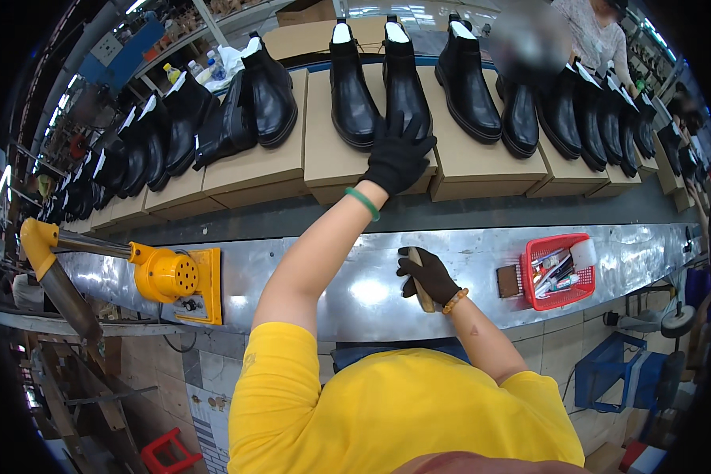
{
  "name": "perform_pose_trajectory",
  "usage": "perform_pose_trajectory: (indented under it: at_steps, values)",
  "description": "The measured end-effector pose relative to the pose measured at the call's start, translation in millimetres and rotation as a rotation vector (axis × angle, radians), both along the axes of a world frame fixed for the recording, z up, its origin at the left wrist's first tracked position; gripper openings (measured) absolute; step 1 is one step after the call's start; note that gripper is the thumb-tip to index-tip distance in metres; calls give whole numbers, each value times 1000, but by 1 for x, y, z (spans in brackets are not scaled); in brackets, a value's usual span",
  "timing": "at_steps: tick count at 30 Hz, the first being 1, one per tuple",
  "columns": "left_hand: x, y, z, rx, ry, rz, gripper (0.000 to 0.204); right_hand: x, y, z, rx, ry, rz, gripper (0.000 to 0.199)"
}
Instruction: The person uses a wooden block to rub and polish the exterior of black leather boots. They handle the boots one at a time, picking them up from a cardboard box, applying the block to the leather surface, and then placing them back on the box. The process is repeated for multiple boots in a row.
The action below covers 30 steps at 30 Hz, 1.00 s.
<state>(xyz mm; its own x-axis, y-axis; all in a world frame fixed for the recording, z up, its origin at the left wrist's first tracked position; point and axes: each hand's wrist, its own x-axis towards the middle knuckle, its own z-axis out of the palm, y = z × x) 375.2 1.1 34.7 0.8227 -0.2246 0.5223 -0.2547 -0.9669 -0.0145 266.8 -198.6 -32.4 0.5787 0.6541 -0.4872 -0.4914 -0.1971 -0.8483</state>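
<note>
Two upright black ankle boots with white stuffing stand side by side on a cardboard box before me; the left one (351,99) is untouched. My left hand (399,156), in a black glove, reaches forward and is closed over the toe of the right boot (401,67), thumb on one side and fingers on the other. The glove hides the tip of that toe. Over the metal bench (347,272), my right hand (433,278), also gloved, is closed round a narrow tan piece like a wooden brush handle (419,280); its underside is hidden.
More black boots (468,87) line the cardboard boxes (490,167) on both sides. A yellow machine (166,274) stands on the bench at left. At right are a brown block (509,281) and a red basket (559,301) of tubes and tools. Another person (596,35) is at far right.
</note>
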Motion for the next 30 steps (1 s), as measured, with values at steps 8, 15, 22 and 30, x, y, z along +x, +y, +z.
perform_pose_trajectory:
  at_steps: [8, 15, 22, 30]
  values:
    - [47, -18, -10, -197, -70, 291, 34, -2, 3, -2, 41, -48, -34, 41]
    - [-88, -75, 133, -403, -499, -554, 27, 1, -3, -22, 61, -47, -30, 42]
    - [-208, -107, 197, -697, -584, -691, 13, -1, 5, -22, -23, -137, -79, 40]
    - [-228, -126, 198, -960, -507, -888, 14, -2, 3, -43, -15, -197, -196, 37]
